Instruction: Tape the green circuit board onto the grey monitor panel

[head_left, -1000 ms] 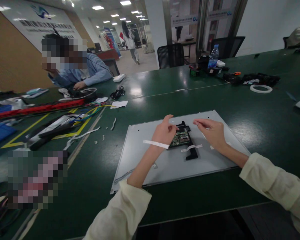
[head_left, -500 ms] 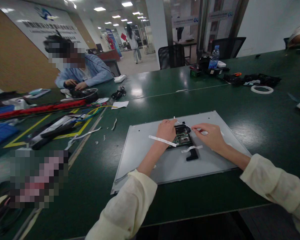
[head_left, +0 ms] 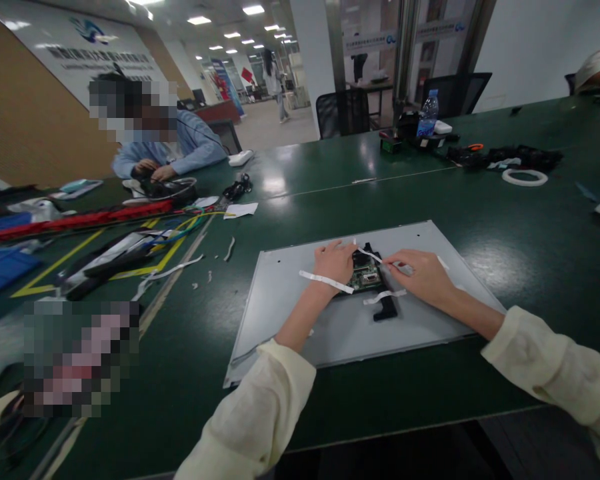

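Note:
A black device with a green circuit board point(head_left: 369, 279) lies on a white board point(head_left: 280, 313) before me. My left hand point(head_left: 334, 261) is closed at its upper left side, fingers bent over it and fingertips at one end of a thin white tape strip point(head_left: 371, 255). My right hand point(head_left: 423, 272) pinches the strip's other end at the device's upper right. Between the hands the strip runs slantwise over the device. Another white strip point(head_left: 325, 281) lies across my left wrist. A further short strip point(head_left: 384, 297) crosses the device's black lower arm point(head_left: 386, 310). My left thumb is hidden.
Tape scraps point(head_left: 229, 249) and a cluttered mat with cables point(head_left: 115, 260) are on the left. A person in a blue shirt point(head_left: 195, 143) works across the table. Farther back stand a water bottle point(head_left: 428, 115) and a white ring point(head_left: 525, 177), perhaps a tape roll.
The strip between my hands now slants lower and straighter across the device's top. My right hand has shifted slightly down; my left hand has hardly moved. In the background a walking person has moved farther off.

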